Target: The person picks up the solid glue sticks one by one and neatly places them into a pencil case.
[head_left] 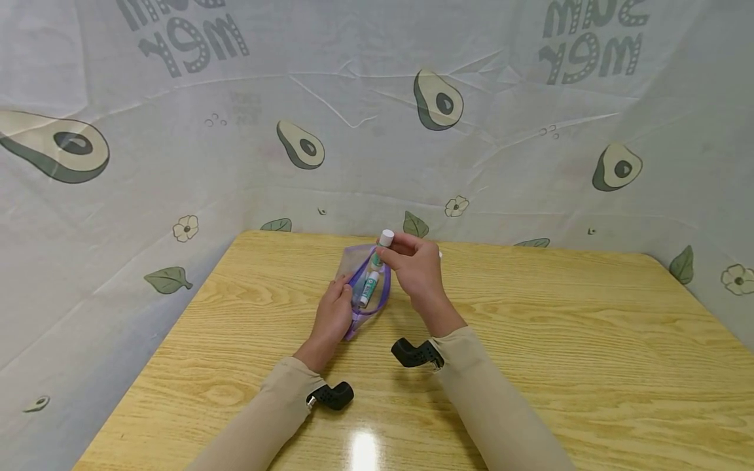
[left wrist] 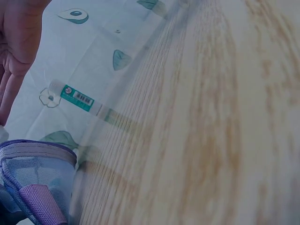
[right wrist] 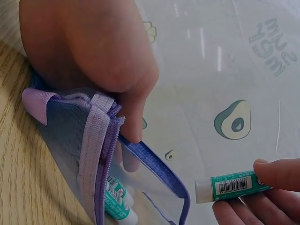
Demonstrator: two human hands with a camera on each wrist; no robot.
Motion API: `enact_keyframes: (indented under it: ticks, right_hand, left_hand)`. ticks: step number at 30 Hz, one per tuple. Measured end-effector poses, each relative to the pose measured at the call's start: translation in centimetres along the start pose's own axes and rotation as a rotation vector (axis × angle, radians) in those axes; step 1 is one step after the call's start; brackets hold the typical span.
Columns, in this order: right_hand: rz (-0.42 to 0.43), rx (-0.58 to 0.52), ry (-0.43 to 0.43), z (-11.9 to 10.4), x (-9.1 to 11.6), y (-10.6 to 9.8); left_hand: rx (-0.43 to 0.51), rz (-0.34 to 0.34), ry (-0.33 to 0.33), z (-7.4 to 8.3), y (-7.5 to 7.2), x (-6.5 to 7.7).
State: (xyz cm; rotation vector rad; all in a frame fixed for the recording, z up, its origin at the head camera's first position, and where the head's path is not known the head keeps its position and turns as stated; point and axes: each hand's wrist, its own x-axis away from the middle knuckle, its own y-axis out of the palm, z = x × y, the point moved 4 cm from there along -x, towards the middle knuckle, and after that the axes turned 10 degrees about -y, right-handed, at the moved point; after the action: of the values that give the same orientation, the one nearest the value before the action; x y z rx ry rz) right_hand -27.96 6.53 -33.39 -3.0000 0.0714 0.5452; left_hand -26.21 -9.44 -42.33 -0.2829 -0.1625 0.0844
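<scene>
My left hand [head_left: 334, 313] grips the edge of a mesh zipper pouch [right wrist: 70, 140] with purple trim, its mouth spread apart. Inside lie green-and-white glue sticks [right wrist: 117, 201]; one glue stick [head_left: 369, 289] shows through the opening in the head view. Between thumb and fingers, my right hand [head_left: 417, 265] pinches another glue stick [right wrist: 234, 184], white end up in the head view, just over the pouch's far side. In the right wrist view this stick is apart from the pouch rim. The left hand's fingertips are partly hidden by the pouch.
A further glue stick [left wrist: 77, 97] stands on the wooden table [head_left: 559, 340]; in the head view, only a white bit shows behind the right hand. A pale avocado-print sheet [head_left: 365, 163] hangs along the table's back and sides.
</scene>
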Motion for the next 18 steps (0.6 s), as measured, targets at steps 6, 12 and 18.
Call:
enact_keyframes:
  ticks: [6,12,18]
  right_hand:
    - [0.01,0.025,-0.005,0.4,-0.1,-0.1]
    - [0.026,0.07,0.0,1.3,-0.3,-0.1]
    - [0.034,0.111,0.025,2.2,-0.4,-0.2]
  left_hand:
    - [-0.006,0.002,0.006,0.1,0.0,0.1]
    - [-0.006,0.01,0.009,0.1,-0.1,0.1]
    - [-0.002,0.015,0.009,0.2,-0.2,0.1]
